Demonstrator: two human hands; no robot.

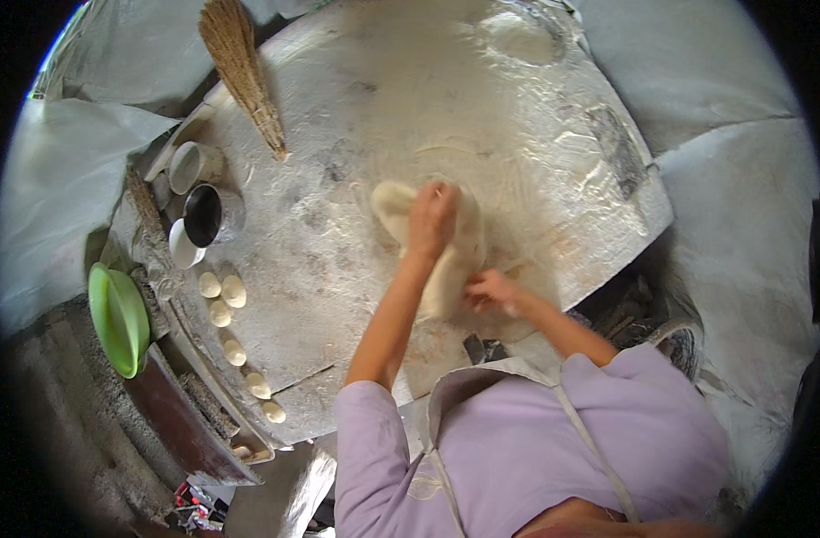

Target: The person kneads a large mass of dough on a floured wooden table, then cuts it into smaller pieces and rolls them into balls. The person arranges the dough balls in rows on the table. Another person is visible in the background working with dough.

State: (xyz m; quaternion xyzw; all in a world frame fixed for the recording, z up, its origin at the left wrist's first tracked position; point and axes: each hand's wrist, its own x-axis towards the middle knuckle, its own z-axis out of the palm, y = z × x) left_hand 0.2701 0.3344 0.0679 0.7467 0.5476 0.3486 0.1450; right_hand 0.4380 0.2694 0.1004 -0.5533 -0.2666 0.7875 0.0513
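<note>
A large pale piece of dough (443,289) lies folded on the floured work table (302,222), its rounded end bulging out to the left. My left hand (435,218) is curled into a fist on the upper part of the dough, gripping it. Close by the dough's lower right edge is my right hand (494,292), blurred, its fingers spread apart. Whether those fingertips touch the dough is hard to tell. Loose flour (585,161) covers much of the table's right side.
A straw brush (245,74) lies over the table's far left edge. Along the left stand a whitish container (193,167), a dark-lined pot (211,215) and a white bowl (184,243). Several small dough pieces (234,291) sit below them. A green basin (118,319) is beyond the edge.
</note>
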